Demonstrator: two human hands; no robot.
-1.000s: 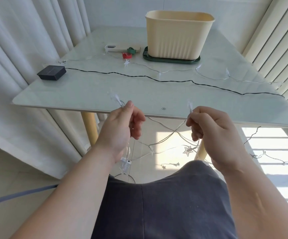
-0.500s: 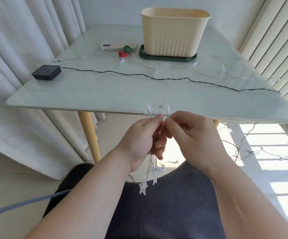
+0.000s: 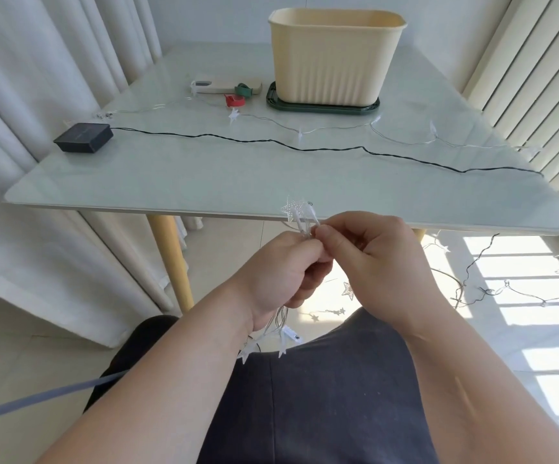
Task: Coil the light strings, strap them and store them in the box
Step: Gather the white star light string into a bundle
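Note:
My left hand (image 3: pixel 281 272) grips a small bundle of clear star light string (image 3: pixel 299 217) just below the table's front edge; loops and stars hang under my wrist. My right hand (image 3: pixel 368 256) pinches the same string at the top of the bundle, touching the left hand. More clear string (image 3: pixel 402 139) trails over the table and down to the floor on the right. A black-wired string (image 3: pixel 304 149) runs across the table from a black battery box (image 3: pixel 83 138). The cream box (image 3: pixel 333 56) stands on a dark green lid at the back. Red (image 3: pixel 234 100) and green (image 3: pixel 244 90) straps lie left of it.
The glass-topped table (image 3: pixel 171 182) has a wooden leg (image 3: pixel 171 259) at front left. A white controller (image 3: pixel 217 87) lies by the straps. Curtains hang on the left, vertical blinds on the right. Tangled string (image 3: pixel 505 289) lies on the sunlit floor at right.
My hands were apart with string stretched between them; they have come together and the new length is gathered into the bundle in my left hand. The view shifted slightly.

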